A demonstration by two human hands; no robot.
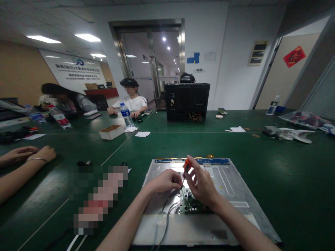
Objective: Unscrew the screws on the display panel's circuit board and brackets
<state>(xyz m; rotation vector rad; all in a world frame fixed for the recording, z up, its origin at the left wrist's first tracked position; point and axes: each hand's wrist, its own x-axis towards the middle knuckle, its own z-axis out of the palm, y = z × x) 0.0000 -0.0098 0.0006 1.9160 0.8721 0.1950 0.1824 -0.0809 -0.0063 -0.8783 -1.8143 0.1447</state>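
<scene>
A flat metal-backed display panel point(225, 223) lies on the green table in front of me. A small green circuit board point(186, 208) sits on it, with grey cables point(169, 219) running from its left side. My right hand point(205, 186) grips a screwdriver point(187, 166) by its red and black handle, shaft pointing down at the board's upper left corner. Close to the tip, my left hand point(169, 180) has its fingertips pinched together; what they hold, if anything, is too small to make out. My right hand covers part of the board.
A person's hands point(43, 153) rest on the table at the left. Nearby lies a blurred-out item point(104, 198) with white cables. Farther back stand an open white box point(112, 132), a water bottle point(126, 115) and a black monitor housing point(187, 101). Another person sits opposite.
</scene>
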